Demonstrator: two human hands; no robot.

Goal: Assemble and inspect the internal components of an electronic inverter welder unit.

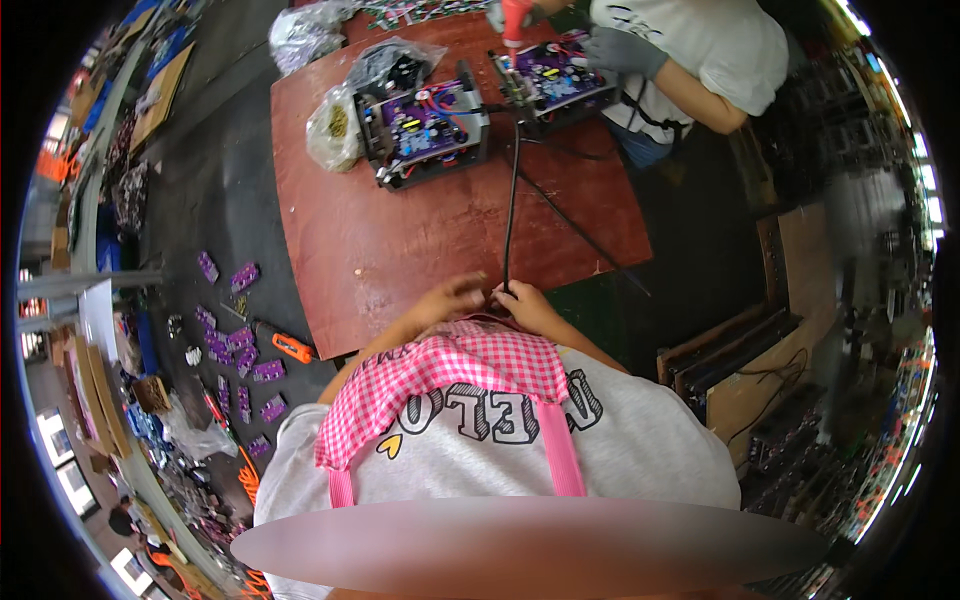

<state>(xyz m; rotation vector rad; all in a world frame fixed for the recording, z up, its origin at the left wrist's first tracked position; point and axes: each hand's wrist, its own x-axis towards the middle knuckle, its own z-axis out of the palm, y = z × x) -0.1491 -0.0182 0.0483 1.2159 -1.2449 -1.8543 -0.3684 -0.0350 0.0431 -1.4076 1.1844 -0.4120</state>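
At the near edge of the reddish-brown table (400,240), my right hand (527,306) is closed on the end of a black cable (511,215). From there the cable runs away from me to the far units. My left hand (455,300) is just beside it, fingers stretched out and apart, with nothing visible in them. Further off stands an open dark metal case (430,162) with a purple circuit board (412,125) and red and blue wires inside. A second open case with a purple board (555,80) stands to its right.
A co-worker's gloved hand (625,52) rests at the second case, near a red tool (514,22). Clear bags (335,128) lie by the first case. Several purple modules (240,340) and an orange-handled tool (292,348) lie at left. Dark panels (735,345) stand at right.
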